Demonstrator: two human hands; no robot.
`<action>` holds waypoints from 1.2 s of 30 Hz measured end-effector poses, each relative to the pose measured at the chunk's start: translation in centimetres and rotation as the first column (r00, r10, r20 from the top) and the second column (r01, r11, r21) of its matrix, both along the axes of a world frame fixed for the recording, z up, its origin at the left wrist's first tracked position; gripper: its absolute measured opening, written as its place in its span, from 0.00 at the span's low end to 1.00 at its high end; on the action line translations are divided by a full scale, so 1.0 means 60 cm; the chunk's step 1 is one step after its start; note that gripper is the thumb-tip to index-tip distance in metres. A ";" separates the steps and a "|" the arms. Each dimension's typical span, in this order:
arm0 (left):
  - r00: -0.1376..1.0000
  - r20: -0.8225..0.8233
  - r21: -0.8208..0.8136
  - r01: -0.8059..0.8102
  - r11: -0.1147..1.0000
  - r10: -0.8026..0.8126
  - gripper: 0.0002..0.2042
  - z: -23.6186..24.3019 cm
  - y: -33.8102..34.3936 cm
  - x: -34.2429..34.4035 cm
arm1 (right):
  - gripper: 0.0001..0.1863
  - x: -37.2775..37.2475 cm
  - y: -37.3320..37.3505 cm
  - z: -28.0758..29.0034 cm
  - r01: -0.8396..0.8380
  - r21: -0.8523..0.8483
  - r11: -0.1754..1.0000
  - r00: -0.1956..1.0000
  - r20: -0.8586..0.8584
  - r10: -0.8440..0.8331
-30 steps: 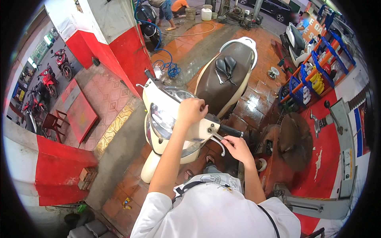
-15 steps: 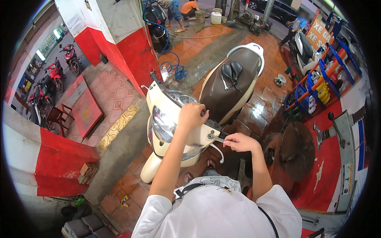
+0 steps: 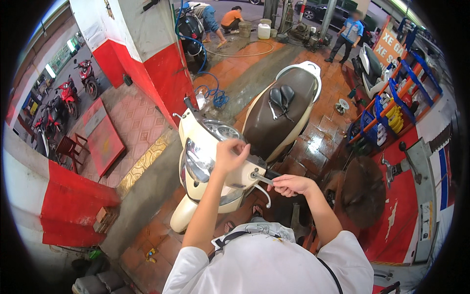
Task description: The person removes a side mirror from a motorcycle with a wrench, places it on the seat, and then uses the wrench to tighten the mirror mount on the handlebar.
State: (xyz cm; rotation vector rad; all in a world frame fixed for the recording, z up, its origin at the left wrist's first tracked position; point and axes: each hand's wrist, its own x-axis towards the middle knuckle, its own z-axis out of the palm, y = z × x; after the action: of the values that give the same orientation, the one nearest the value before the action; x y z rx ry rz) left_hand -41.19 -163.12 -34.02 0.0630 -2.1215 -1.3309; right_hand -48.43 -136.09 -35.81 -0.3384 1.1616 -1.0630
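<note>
In front of me stands a cream scooter (image 3: 239,175) with a brown seat (image 3: 293,93). My right hand (image 3: 293,185) is closed around the handle of a metal wrench (image 3: 265,180). Its head sits at the round mirror mount on the handlebar cover, beside the grip and brake lever (image 3: 266,196). Over the cover, near the round instrument panel (image 3: 223,130), my left hand (image 3: 230,156) is loosely curled, thumb apart, with nothing seen in it. Two black mirrors (image 3: 281,98) with metal stems lie on the seat.
A red and white pillar (image 3: 164,73) rises at the far left of the scooter. To the right are a rack (image 3: 391,108) with bottles and a dark round disc (image 3: 363,191). A blue hose (image 3: 215,98) lies coiled behind. One person (image 3: 346,38) stands at the back; others are bent low.
My left hand has shifted slightly and its fingers have changed pose. The wrench, still in my right hand, has swung a little toward me. The person at the back is now standing more upright.
</note>
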 end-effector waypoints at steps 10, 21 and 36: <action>0.645 0.234 0.844 0.238 0.482 -0.728 0.21 -0.074 0.187 0.170 | 0.09 0.035 -0.003 -0.039 0.292 -0.161 0.943 0.690 -0.646 -0.325; 0.754 -0.280 0.949 0.125 -0.288 -0.595 0.21 -0.124 0.285 0.064 | 0.10 0.052 0.022 -0.014 0.611 -0.486 0.626 0.488 -0.392 -0.780; 0.903 -0.272 0.899 0.116 -0.422 -0.331 0.27 -0.089 0.308 0.041 | 0.13 0.055 0.030 -0.094 0.398 -0.282 0.873 0.008 -0.951 -0.310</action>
State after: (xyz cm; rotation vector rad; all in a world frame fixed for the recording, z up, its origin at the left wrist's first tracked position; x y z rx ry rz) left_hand -38.75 -144.64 -39.33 0.4209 -0.1342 -3.1336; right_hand -45.12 -134.27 -41.44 -0.8232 2.7002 -1.2091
